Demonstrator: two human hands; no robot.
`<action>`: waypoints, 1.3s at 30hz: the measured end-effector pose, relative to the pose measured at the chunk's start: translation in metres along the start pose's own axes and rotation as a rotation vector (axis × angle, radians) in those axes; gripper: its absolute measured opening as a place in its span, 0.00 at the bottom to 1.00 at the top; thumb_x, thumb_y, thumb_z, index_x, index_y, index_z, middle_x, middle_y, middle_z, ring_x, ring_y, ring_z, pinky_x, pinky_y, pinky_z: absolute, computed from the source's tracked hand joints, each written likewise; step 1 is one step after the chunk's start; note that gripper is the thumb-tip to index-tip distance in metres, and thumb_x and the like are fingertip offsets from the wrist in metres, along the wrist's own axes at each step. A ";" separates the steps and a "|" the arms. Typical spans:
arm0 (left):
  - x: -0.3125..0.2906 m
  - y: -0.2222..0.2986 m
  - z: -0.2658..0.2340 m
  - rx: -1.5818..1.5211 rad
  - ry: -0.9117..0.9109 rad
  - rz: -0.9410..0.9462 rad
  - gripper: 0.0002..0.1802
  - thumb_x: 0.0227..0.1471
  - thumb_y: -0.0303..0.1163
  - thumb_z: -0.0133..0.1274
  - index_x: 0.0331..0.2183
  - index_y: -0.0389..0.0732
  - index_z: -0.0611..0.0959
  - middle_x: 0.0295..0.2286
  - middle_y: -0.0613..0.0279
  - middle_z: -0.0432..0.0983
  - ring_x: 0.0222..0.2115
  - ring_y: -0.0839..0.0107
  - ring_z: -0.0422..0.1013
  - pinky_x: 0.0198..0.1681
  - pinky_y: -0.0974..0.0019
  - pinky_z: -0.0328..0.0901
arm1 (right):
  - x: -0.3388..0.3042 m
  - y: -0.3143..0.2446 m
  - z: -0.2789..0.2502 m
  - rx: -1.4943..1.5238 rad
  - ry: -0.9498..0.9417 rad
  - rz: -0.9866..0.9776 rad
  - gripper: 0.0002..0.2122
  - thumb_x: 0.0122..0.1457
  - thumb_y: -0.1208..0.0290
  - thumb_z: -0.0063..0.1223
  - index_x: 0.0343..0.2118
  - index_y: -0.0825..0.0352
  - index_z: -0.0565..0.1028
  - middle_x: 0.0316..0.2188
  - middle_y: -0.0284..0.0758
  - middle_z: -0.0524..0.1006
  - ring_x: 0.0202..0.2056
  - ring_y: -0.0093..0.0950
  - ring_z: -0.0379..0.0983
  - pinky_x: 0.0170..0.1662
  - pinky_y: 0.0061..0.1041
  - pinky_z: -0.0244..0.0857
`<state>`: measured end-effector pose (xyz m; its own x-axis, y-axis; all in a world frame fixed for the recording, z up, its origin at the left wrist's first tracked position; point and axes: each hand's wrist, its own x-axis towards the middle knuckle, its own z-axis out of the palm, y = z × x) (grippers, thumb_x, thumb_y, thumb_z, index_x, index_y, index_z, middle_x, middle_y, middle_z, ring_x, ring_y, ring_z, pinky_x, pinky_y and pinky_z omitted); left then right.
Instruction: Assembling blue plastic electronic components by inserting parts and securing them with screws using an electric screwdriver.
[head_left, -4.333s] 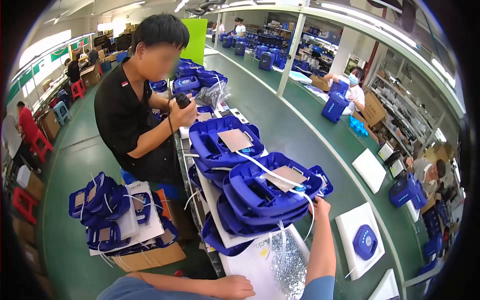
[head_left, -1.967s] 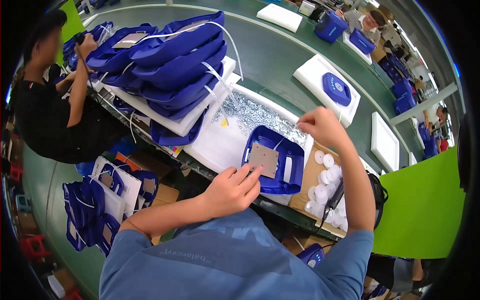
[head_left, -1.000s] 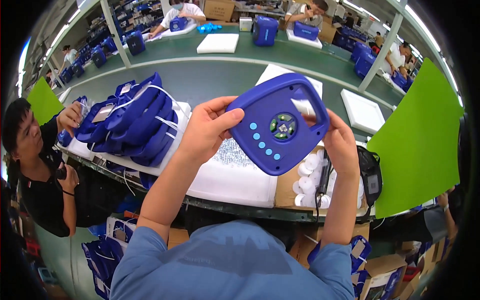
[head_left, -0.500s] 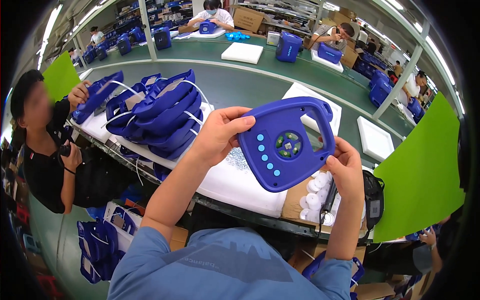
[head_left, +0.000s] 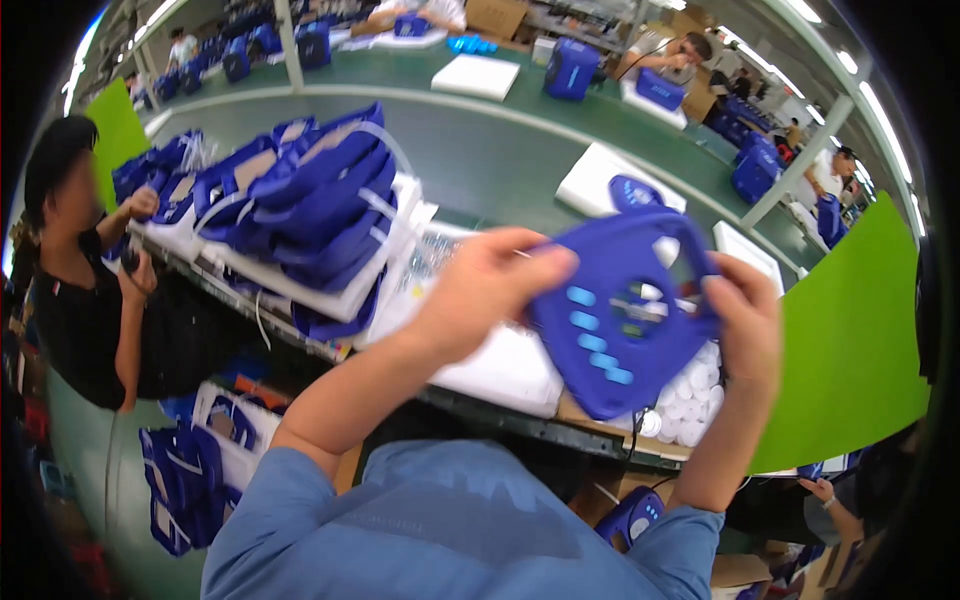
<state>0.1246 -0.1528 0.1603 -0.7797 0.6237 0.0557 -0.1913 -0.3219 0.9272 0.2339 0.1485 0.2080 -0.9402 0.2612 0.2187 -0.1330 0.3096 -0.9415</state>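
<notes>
A blue plastic housing panel [head_left: 612,258] with a row of light-blue buttons, a round cutout and a handle opening is held up in front of me, tilted and blurred by motion. My left hand [head_left: 490,295] pinches its left edge, thumb on the face. Around the handle side at its right, my right hand [head_left: 745,310] has its fingers closed. Small white and green parts show through the round cutout. Below the panel's lower right lie several white discs [head_left: 690,400] in a box. A white foam pad [head_left: 505,375] lies under my left forearm.
Stacked blue housings with white straps [head_left: 310,210] stand at left, beside a person in black [head_left: 75,280]. Beyond runs a green conveyor [head_left: 490,130] with a foam tray [head_left: 475,77]. Another foam tray [head_left: 585,185] bears a blue part [head_left: 640,192]. A green board [head_left: 840,340] rises at right.
Both hands have moved the panel right and slightly down, turning it. A blue part now shows on the foam tray behind it. The person at left has lowered the housing they held up.
</notes>
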 end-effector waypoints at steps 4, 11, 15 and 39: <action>-0.031 -0.064 0.048 0.126 -0.212 -0.234 0.25 0.63 0.39 0.66 0.51 0.29 0.83 0.34 0.57 0.84 0.27 0.76 0.79 0.29 0.70 0.75 | -0.022 0.012 -0.049 -0.151 -0.087 0.114 0.22 0.62 0.64 0.63 0.53 0.75 0.82 0.36 0.38 0.83 0.28 0.23 0.78 0.34 0.21 0.71; -0.061 -0.121 -0.044 0.563 0.186 -0.419 0.23 0.61 0.42 0.63 0.45 0.28 0.87 0.26 0.54 0.85 0.24 0.74 0.80 0.28 0.66 0.73 | 0.004 0.141 0.089 -0.362 -0.240 0.253 0.14 0.62 0.63 0.66 0.38 0.72 0.88 0.23 0.36 0.84 0.26 0.21 0.81 0.30 0.24 0.72; -0.069 -0.121 -0.075 0.521 0.272 -0.498 0.19 0.65 0.36 0.61 0.42 0.25 0.84 0.32 0.53 0.82 0.24 0.69 0.82 0.22 0.69 0.76 | 0.007 0.184 0.134 -0.411 -0.129 0.137 0.15 0.59 0.58 0.69 0.34 0.68 0.89 0.26 0.38 0.86 0.27 0.27 0.82 0.32 0.28 0.73; -0.071 -0.132 -0.084 1.062 0.235 -0.114 0.24 0.57 0.42 0.69 0.45 0.30 0.85 0.31 0.54 0.77 0.21 0.66 0.74 0.27 0.64 0.69 | -0.077 0.181 0.026 -0.316 -0.133 0.419 0.20 0.50 0.75 0.66 0.48 0.72 0.80 0.45 0.39 0.76 0.44 0.32 0.75 0.48 0.30 0.70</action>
<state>0.1554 -0.2140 0.0026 -0.9059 0.4232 -0.0185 0.2541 0.5778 0.7756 0.2740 0.1605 0.0144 -0.9267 0.3096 -0.2127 0.3435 0.4691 -0.8136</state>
